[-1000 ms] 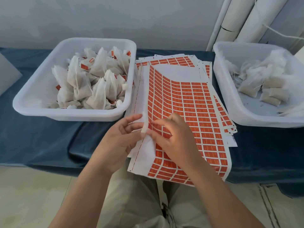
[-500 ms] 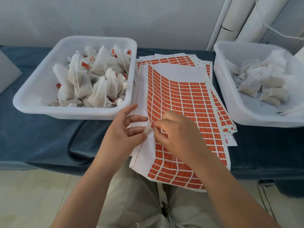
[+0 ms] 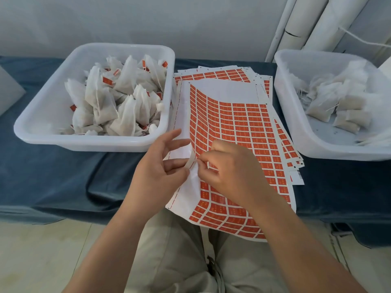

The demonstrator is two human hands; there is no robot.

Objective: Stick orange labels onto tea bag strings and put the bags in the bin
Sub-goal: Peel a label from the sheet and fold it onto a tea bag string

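Half through, judging by plain bags [image 3: 347, 103] waiting in right bin [image 3: 296, 132]. Pinching label sheet [image 3: 243, 123] with right hand [image 3: 228, 168], steadying with spread left hand [image 3: 156, 172].

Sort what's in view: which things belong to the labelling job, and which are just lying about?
Job: top label sheet, pinched by right hand, left hand touching it; spare sheets beneath; left bin of labelled tea bags; right bin of bags showing no labels.
Lying about: white pipes by the wall; blue cloth.
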